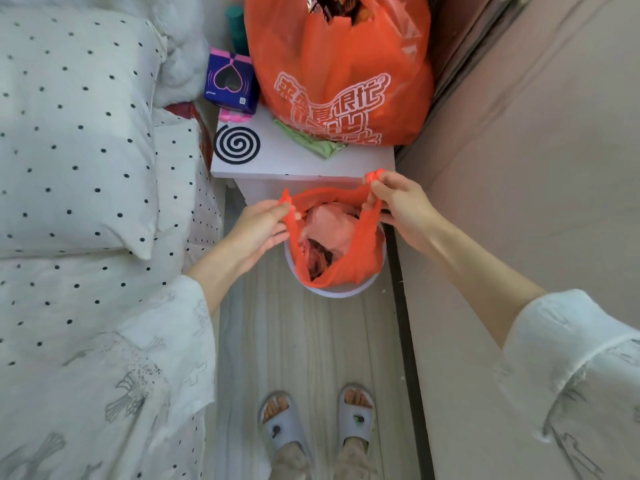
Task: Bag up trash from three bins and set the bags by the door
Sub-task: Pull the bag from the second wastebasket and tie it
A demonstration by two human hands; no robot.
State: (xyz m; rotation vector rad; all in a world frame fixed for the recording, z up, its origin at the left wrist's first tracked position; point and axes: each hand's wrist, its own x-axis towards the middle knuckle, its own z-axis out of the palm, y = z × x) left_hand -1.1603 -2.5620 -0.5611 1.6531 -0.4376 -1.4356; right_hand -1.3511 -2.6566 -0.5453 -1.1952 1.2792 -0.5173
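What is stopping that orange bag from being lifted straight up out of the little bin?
Nothing visible. Left hand and right hand each pinch a handle of the orange bag above the white bin; the nightstand sits behind, not overhead.

We see only the near rim of the white bin (341, 292); the orange liner bag (349, 261) hides the rest. The big orange bag (341, 74) at the worktop's (353, 160) far edge is cropped above and hides the green packet (311, 143) under it.

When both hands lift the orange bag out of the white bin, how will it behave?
The orange bag is thin film, so it will probably sag and stretch at the handles. It holds crumpled wrappers, so it is likely light. The white bin may lift with it.
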